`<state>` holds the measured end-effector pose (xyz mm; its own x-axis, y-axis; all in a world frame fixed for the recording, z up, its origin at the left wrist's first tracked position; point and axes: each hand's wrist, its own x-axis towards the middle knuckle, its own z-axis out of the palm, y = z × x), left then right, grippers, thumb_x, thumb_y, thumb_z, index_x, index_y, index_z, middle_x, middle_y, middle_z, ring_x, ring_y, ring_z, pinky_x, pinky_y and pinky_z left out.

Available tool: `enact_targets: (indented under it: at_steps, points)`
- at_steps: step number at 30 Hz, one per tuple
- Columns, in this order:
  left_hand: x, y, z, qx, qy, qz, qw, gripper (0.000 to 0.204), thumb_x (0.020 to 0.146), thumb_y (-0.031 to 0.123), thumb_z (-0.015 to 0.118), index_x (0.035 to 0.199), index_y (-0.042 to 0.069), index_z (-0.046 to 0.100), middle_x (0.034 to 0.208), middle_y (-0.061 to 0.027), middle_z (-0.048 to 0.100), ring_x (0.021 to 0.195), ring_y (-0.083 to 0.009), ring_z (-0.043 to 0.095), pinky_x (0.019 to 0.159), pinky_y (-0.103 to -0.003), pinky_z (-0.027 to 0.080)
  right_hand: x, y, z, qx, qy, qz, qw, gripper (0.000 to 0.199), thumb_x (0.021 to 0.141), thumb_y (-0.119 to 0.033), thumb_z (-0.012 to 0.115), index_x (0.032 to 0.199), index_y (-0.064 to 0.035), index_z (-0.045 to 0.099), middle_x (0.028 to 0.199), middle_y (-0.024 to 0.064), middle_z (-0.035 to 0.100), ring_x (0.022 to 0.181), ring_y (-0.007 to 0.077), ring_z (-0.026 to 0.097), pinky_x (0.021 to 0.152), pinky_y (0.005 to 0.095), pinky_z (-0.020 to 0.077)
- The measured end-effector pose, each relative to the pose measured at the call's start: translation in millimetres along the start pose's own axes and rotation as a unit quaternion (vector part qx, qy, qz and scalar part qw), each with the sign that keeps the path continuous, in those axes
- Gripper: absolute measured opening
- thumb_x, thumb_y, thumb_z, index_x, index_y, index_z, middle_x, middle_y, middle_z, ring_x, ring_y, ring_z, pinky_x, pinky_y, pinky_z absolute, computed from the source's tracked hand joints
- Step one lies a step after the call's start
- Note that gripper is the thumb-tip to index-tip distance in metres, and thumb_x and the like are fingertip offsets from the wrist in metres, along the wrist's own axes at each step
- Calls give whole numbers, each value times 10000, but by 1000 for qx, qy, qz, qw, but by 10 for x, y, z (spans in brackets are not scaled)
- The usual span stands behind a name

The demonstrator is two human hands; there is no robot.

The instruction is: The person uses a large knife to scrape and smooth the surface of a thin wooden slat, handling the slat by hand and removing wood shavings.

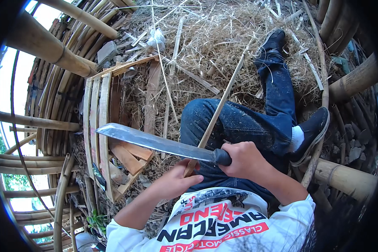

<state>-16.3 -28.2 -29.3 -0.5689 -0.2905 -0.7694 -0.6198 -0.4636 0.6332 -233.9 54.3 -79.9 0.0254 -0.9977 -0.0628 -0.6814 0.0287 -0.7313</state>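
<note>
My right hand (244,160) is wrapped round the dark handle of a machete (155,143). Its broad, worn blade points to the left, lying across a long bamboo strip (222,103) just above my left hand (178,181). The lower end of that strip is in my left hand, with the fingers curled round it and partly hidden behind it. From there the strip slants up and away over my bent leg (222,122) in dusty jeans, toward my far shoe (274,40). The blade appears to touch the strip.
A slatted wooden crate (93,126) holding wood pieces (128,156) stands at my left. Curly shavings (214,46) and loose strips cover the ground ahead. Thick bamboo poles (50,46) frame the left side, and another pole (346,178) runs at the right by my near shoe (313,136).
</note>
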Motion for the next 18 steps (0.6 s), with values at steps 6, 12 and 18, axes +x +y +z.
enact_targets:
  at_steps: [6, 12, 18]
  points:
    - [1, -10, 92, 47, 18, 36, 998, 346, 892, 192, 644, 1124, -1, 476, 790, -15, 486, 648, -90, 459, 570, -261, 378, -29, 45, 70, -41, -15, 43, 998, 216, 696, -269, 699, 774, -81, 625, 681, 156, 652, 670, 348, 667, 640, 445, 535]
    - [13, -101, 92, 169, 64, 110, 977, 319, 901, 128, 594, 1155, -36, 490, 893, -67, 536, 780, -149, 531, 719, -299, 458, 19, 134, 93, -72, -30, 52, 996, 199, 688, -268, 687, 749, -86, 634, 669, 153, 650, 666, 346, 668, 639, 447, 533]
    - [-18, -14, 74, 176, 53, 92, 979, 302, 906, 100, 560, 1158, -53, 494, 1021, -126, 525, 941, -182, 503, 841, -331, 426, 70, 229, 56, -79, 10, 40, 996, 181, 666, -254, 692, 722, -92, 634, 655, 150, 645, 660, 342, 663, 638, 439, 533]
